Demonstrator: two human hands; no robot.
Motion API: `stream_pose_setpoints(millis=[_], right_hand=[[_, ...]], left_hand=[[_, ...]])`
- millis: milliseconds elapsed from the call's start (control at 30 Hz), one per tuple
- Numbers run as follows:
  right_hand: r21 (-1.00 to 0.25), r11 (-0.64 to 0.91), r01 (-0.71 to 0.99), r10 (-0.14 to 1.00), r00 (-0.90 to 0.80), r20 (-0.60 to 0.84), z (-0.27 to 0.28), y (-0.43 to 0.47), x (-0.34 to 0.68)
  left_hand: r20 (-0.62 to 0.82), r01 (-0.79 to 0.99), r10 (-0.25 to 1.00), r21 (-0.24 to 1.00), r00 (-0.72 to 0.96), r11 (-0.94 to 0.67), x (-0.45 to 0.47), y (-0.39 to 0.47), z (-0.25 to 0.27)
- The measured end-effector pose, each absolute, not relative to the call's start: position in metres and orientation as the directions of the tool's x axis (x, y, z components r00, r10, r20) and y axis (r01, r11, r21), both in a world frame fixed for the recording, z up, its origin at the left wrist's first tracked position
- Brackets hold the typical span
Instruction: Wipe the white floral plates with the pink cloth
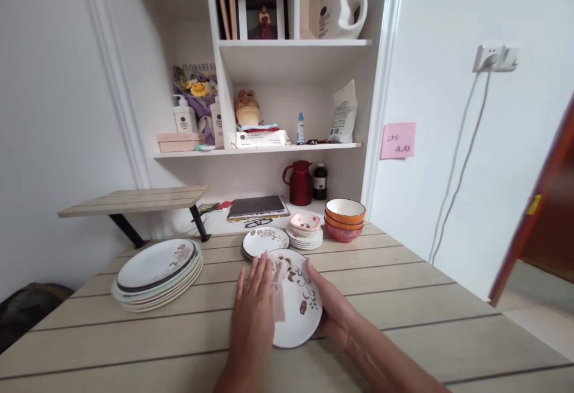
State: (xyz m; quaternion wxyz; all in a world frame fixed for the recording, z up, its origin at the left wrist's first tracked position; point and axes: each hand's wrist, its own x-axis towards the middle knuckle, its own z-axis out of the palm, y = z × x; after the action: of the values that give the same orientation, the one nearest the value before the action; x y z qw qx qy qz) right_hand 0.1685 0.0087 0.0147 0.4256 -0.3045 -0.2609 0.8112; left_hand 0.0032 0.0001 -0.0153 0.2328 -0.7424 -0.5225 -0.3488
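A white plate (298,303) with a brown flower pattern is held tilted above the wooden table. My right hand (334,306) grips its right rim, thumb on the upper face and the other fingers hidden behind. Across the plate's left part, my left hand (255,300) presses a thin pale pink cloth (278,291), its fingers close together and its thumb out of sight. Just behind stands a short stack of similar smaller plates (265,239), partly covered by the held plate and my left fingertips.
Large stacked plates (155,267) stand at the left, near a small raised shelf (134,201). Small dishes (305,231) and orange and red bowls (344,219) sit at the back right. Behind them are a red jug (299,183), a dark bottle (320,182), a laptop (257,205) and glasses (259,223).
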Motion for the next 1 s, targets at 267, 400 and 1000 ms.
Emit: stream_pose_setpoints(millis=[267,400,1000], right_hand=[[-0.694,-0.467,-0.547,0.874,-0.406,-0.268,0.002,0.004,0.153],[-0.672,-0.495,-0.551,0.856,-0.442,-0.267,0.006,0.007,0.158],[-0.621,-0.493,-0.609,0.852,-0.483,-0.203,0.018,0.014,0.172]], left_hand=[[0.706,0.86,0.679,0.204,0.201,-0.467,0.009,0.004,-0.022],[0.652,0.773,0.665,0.186,0.365,-0.607,0.02,-0.002,-0.017],[0.759,0.942,0.629,0.064,0.169,-0.329,0.012,-0.009,-0.006]])
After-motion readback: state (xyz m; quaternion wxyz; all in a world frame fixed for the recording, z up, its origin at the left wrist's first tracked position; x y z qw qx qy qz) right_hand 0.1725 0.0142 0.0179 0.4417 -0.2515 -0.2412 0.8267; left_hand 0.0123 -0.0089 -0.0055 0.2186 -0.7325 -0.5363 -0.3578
